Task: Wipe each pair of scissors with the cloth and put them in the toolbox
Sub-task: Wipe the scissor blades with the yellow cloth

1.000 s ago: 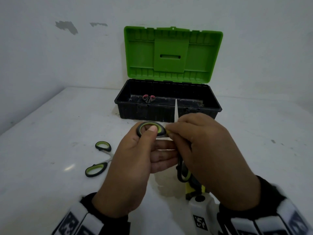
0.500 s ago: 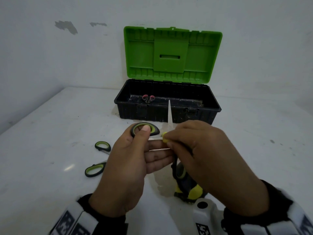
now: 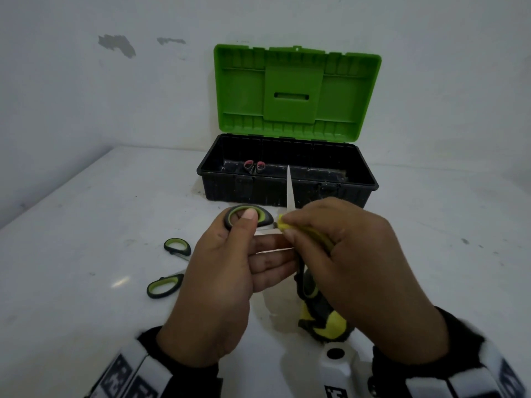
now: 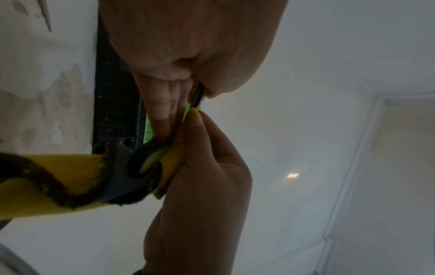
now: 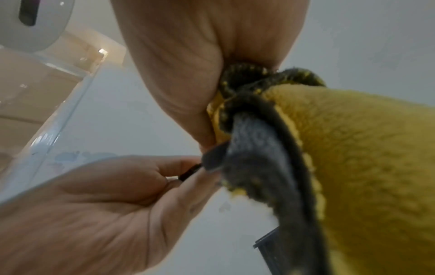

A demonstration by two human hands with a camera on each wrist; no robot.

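Note:
My left hand point(image 3: 230, 271) grips a pair of black-and-green scissors point(image 3: 247, 218) by the handle loop, thumb across it, in front of the toolbox. The blades are spread, one white blade point(image 3: 290, 191) pointing up. My right hand point(image 3: 339, 254) pinches a yellow cloth with a dark edge point(image 3: 324, 320) against the scissors near the pivot; the rest hangs below. In the left wrist view the cloth point(image 4: 58, 178) wraps the lower handle. The right wrist view shows the cloth point(image 5: 353, 148) bunched in the fingers. The black toolbox point(image 3: 287, 191) stands open, green lid point(image 3: 296, 90) upright.
A second black-and-green pair of scissors point(image 3: 169, 268) lies open on the white table point(image 3: 86, 225) left of my hands. A small red-handled pair point(image 3: 254, 166) lies inside the toolbox. White walls stand behind and to the left.
The held scissors have tilted so the upright blade leans slightly left. My right hand with the cloth has slid a little along the scissors near the pivot, and more yellow cloth shows.

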